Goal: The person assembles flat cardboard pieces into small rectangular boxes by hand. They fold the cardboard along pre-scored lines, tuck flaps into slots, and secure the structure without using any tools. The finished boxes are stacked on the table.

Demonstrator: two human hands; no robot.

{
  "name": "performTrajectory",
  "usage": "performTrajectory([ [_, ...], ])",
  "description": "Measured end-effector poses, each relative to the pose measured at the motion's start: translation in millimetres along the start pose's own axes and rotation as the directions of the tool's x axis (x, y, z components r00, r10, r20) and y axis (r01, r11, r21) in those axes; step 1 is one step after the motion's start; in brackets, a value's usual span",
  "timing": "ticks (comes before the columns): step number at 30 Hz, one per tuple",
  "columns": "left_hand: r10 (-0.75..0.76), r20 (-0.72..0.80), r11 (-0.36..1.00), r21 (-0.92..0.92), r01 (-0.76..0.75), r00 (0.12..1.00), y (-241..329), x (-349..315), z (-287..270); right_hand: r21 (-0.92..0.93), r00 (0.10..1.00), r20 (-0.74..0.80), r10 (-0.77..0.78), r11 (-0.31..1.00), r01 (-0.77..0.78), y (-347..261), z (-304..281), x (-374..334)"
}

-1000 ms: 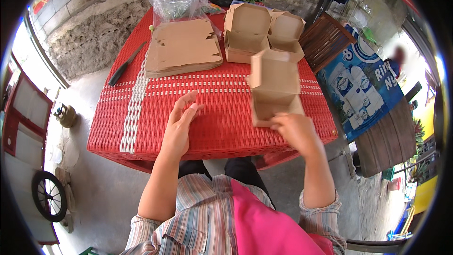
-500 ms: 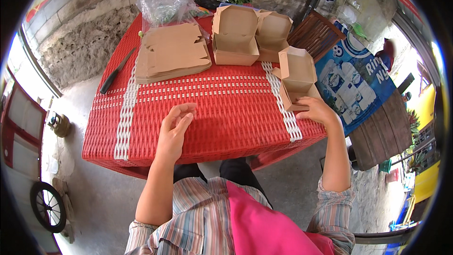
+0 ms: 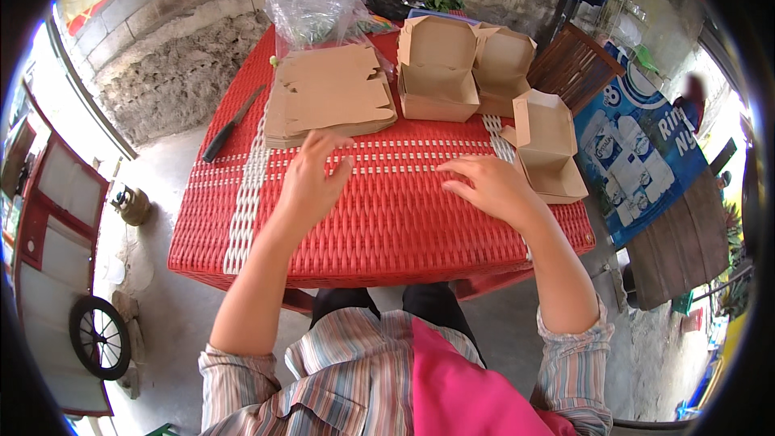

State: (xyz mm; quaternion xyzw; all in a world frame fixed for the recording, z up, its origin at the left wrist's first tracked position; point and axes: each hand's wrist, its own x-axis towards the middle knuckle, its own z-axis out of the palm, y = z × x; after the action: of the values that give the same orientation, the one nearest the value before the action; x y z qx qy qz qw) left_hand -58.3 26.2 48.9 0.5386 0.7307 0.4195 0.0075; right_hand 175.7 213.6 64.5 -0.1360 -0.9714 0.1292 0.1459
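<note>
My left hand [image 3: 313,178] hovers over the red woven table [image 3: 379,226], fingers apart, just below a stack of flat brown cardboard box blanks [image 3: 329,95]. My right hand [image 3: 490,185] is empty too, fingers spread, beside a folded open cardboard box [image 3: 549,144] standing at the table's right edge. Two more folded open boxes [image 3: 440,69] [image 3: 502,64] stand side by side at the back of the table.
A dark knife [image 3: 232,124] lies near the table's left edge. A clear plastic bag [image 3: 311,6] sits at the back by a stone wall. A wooden bench [image 3: 575,67] and a blue printed banner [image 3: 646,153] lie to the right; a cart wheel [image 3: 98,336] is at lower left.
My right hand set the folded box down at the table's right edge and let go of it. My left hand moved up toward the stack of flat blanks.
</note>
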Motion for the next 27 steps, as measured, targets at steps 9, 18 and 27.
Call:
performTrajectory([
  [9,0.092,0.049,0.835,0.541,-0.104,0.995,-92.1,66.3,7.6,0.043,0.988,-0.148,0.048,0.998,-0.042,42.8,72.5,69.9],
  [18,-0.044,0.064,0.948,0.317,0.021,0.997,-96.5,68.0,-1.8,0.26,0.988,-0.083,0.128,0.96,-0.103,41.8,71.1,61.7],
  [27,-0.074,0.078,0.961,0.273,0.05,0.994,-97.4,69.2,-13.6,0.289,0.987,-0.04,0.158,0.947,-0.14,37.2,66.6,63.1],
])
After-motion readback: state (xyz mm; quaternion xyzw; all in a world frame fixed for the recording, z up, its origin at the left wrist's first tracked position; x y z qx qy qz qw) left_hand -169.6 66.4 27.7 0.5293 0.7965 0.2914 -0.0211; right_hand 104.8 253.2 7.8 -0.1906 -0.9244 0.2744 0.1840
